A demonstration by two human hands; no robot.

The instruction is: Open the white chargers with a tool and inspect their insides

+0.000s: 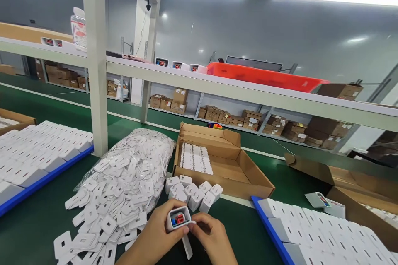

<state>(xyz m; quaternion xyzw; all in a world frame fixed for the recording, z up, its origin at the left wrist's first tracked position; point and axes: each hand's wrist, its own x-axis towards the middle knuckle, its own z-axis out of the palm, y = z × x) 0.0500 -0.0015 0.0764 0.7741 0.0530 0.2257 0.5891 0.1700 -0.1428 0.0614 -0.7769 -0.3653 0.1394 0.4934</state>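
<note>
My left hand [158, 232] is closed around a white charger housing [179, 218], its open end facing me and showing red and blue parts inside. Against the housing's right edge, my right hand [214, 236] pinches a small white cover plate [193, 222], mostly hidden by the fingers. Below my hands, another thin white piece [187, 248] points downward; I cannot tell if it is held. Loose white cover plates [102, 219] with slots spill from a clear plastic bag [146, 149] on the left. Several white chargers [194, 196] stand together just beyond my hands.
An open cardboard box [251, 178] holds rows of white pieces. Blue trays of white housings lie at left [46, 179] and right [275, 232]. Two housings [336, 208] rest beside the right tray. A white post [97, 62] and a shelf with a red bin [264, 78] stand ahead.
</note>
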